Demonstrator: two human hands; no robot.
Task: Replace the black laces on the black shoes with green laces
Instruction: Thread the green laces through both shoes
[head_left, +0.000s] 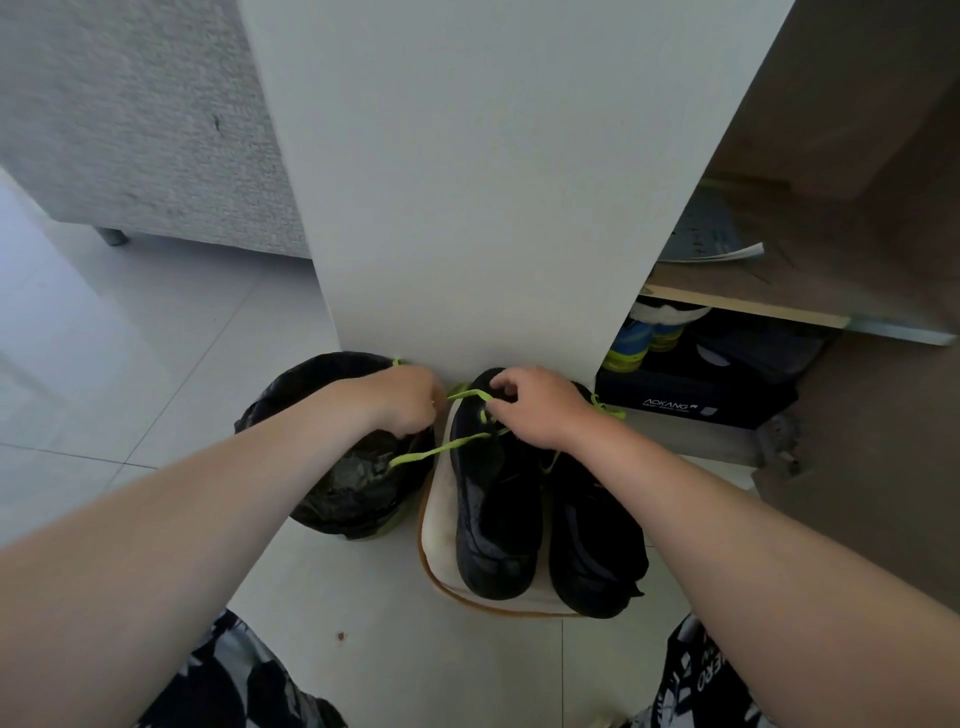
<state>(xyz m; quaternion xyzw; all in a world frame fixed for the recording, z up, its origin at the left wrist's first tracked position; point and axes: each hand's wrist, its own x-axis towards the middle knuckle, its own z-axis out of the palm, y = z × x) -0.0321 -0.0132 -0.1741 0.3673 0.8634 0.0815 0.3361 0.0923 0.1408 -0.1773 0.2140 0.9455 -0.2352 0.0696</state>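
Two black shoes stand side by side on a white stool (435, 525) with a tan edge. The left shoe (493, 519) has a green lace (436, 451) threaded near its top; one loose end trails left over a bin. My left hand (402, 397) pinches a stretch of this lace beside the shoe's top. My right hand (535, 408) rests on the shoe's upper part and pinches the lace at the eyelets. The right shoe (592, 540) shows a green lace end (608, 408) behind my right wrist.
A bin lined with a black bag (332, 483) stands left of the stool. A white panel (493, 182) rises right behind the shoes. An open cabinet on the right holds a dark shoebox (696, 400) and other shoes. A grey sofa (135, 119) stands at the back left.
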